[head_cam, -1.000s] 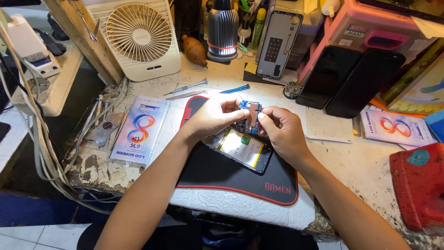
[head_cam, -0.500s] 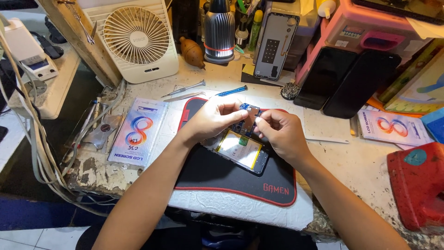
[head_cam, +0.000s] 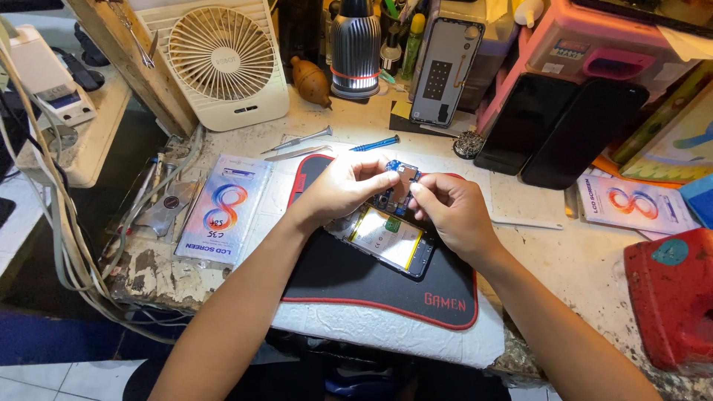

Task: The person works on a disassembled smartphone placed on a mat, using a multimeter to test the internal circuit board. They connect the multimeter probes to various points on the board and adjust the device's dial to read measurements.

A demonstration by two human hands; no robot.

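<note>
An opened phone (head_cam: 390, 241) with its yellow-labelled battery showing lies on a black mat with a red edge (head_cam: 356, 282). Over its upper end, my left hand (head_cam: 345, 189) and my right hand (head_cam: 445, 208) pinch a small blue circuit board (head_cam: 401, 178) between fingertips, lifted slightly off the phone's frame. Both hands meet at the board, left from the left side, right from the right.
A white desk fan (head_cam: 223, 63) stands at the back left. Screwdrivers and tweezers (head_cam: 301, 145) lie behind the mat. Flat white parts boxes lie at left (head_cam: 223, 219) and right (head_cam: 635, 204). Two dark phones (head_cam: 564, 126) lean at back right; a red box (head_cam: 672, 301) sits at right.
The hands stay at the phone's top end; the blue board looks raised a little more between the fingertips. The view has shifted slightly.
</note>
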